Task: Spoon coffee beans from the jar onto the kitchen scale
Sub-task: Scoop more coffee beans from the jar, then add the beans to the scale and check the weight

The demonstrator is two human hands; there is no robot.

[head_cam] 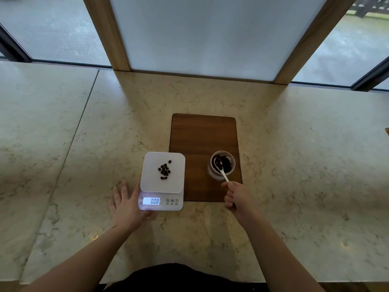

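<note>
A white kitchen scale sits on the marble counter, with a small heap of dark coffee beans on its platform and a lit display reading 0.08. To its right a clear glass jar holding coffee beans stands on a wooden board. My right hand is shut on the handle of a white spoon, whose bowl is down inside the jar among the beans. My left hand lies flat on the counter with fingers spread, touching the scale's left front corner.
The brown wooden board lies behind and right of the scale. A wood-framed white panel rises at the back of the marble counter, with windows on both sides. The counter's front edge is close to my body.
</note>
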